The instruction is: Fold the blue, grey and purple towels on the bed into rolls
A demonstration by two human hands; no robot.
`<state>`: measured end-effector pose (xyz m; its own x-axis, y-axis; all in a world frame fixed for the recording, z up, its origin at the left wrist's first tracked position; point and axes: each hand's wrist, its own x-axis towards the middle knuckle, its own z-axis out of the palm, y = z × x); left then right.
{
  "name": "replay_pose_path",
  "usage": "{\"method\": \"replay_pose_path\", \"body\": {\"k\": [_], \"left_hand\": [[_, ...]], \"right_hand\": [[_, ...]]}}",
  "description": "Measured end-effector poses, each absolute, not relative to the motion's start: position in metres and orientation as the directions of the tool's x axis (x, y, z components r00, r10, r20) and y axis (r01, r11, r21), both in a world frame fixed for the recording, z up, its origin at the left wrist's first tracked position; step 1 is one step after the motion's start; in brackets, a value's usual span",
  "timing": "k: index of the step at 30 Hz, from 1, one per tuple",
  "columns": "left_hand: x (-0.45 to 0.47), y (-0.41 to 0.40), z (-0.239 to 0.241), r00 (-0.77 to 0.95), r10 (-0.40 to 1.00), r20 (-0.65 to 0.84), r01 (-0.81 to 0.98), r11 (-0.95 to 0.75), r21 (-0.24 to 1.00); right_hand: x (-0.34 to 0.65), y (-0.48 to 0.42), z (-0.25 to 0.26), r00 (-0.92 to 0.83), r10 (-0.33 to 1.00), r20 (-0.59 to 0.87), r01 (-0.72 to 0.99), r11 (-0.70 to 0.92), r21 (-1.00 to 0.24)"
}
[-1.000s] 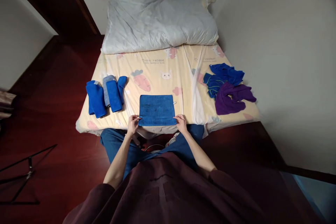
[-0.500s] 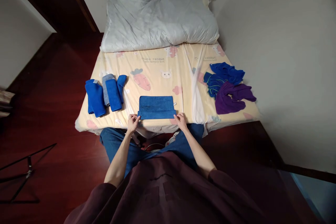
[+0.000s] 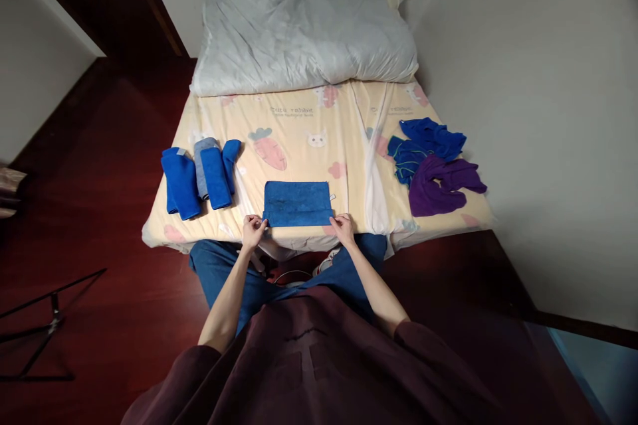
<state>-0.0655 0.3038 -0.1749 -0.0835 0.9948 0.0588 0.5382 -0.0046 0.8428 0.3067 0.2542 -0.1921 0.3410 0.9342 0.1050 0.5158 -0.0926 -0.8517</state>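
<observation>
A blue towel (image 3: 298, 202) lies flat near the front edge of the bed, its near edge folded over in a strip. My left hand (image 3: 254, 230) pinches the near left corner of this towel. At the near right corner, my right hand (image 3: 343, 228) holds it between thumb and fingers. A small white tag sticks out from the towel's right side. To the left lie folded towels: a blue one (image 3: 181, 184), a grey one (image 3: 202, 169) and another blue one (image 3: 216, 178) resting partly over the grey, with a further blue roll (image 3: 231, 161) beside them.
Crumpled cloths, one purple (image 3: 438, 187) and one blue (image 3: 436, 138), lie in a heap on the bed's right side. A pale quilt (image 3: 304, 36) is bunched at the headboard. Black stand legs (image 3: 54, 325) are on the floor at left; a wall borders the right.
The folded strip along the towel's near edge lies slightly flatter. Both hands keep their hold on the corners, almost in the same place. The view has tilted a little.
</observation>
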Motion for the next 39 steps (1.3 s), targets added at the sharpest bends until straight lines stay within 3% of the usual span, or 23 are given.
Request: {"method": "replay_pose_path", "body": {"k": [3, 5, 7, 10, 13, 19, 24, 28, 32, 36, 39], "left_hand": [[-0.062, 0.295, -0.167, -0.117, 0.978, 0.171, 0.607, -0.065, 0.792], [-0.056, 0.288, -0.159, -0.001, 0.971, 0.241, 0.669, -0.178, 0.722], [-0.044, 0.283, -0.153, 0.264, 0.938, 0.225, 0.678, -0.346, 0.648], [-0.026, 0.283, -0.15, 0.557, 0.819, 0.136, 0.623, -0.521, 0.583], [-0.019, 0.288, -0.157, 0.578, 0.81, 0.098, 0.667, -0.538, 0.516], [-0.036, 0.304, -0.164, 0.538, 0.84, 0.066, 0.773, -0.523, 0.358], [-0.042, 0.314, -0.159, 0.523, 0.851, 0.052, 0.792, -0.507, 0.34], [-0.053, 0.299, -0.167, 0.545, 0.838, 0.045, 0.759, -0.515, 0.399], [-0.067, 0.272, -0.183, 0.521, 0.846, 0.108, 0.67, -0.484, 0.563], [-0.073, 0.263, -0.189, 0.313, 0.933, 0.179, 0.576, -0.337, 0.745], [-0.074, 0.27, -0.184, 0.176, 0.973, 0.147, 0.569, -0.222, 0.792]], "right_hand": [[0.299, 0.247, -0.185, 0.417, 0.895, 0.157, 0.569, -0.123, -0.813], [0.289, 0.241, -0.176, 0.408, 0.878, 0.25, 0.653, -0.089, -0.752], [0.276, 0.236, -0.166, 0.26, 0.914, 0.312, 0.75, 0.013, -0.662], [0.258, 0.235, -0.159, -0.057, 0.961, 0.269, 0.828, 0.196, -0.525], [0.254, 0.241, -0.161, -0.162, 0.968, 0.192, 0.864, 0.233, -0.447], [0.274, 0.257, -0.175, -0.161, 0.975, 0.156, 0.912, 0.207, -0.355], [0.28, 0.265, -0.178, -0.159, 0.976, 0.148, 0.926, 0.199, -0.321], [0.287, 0.241, -0.177, -0.162, 0.969, 0.186, 0.905, 0.221, -0.364], [0.293, 0.21, -0.179, -0.081, 0.968, 0.237, 0.833, 0.196, -0.517], [0.296, 0.209, -0.183, 0.14, 0.964, 0.225, 0.659, 0.079, -0.748], [0.299, 0.219, -0.185, 0.194, 0.967, 0.164, 0.528, 0.038, -0.848]]}}
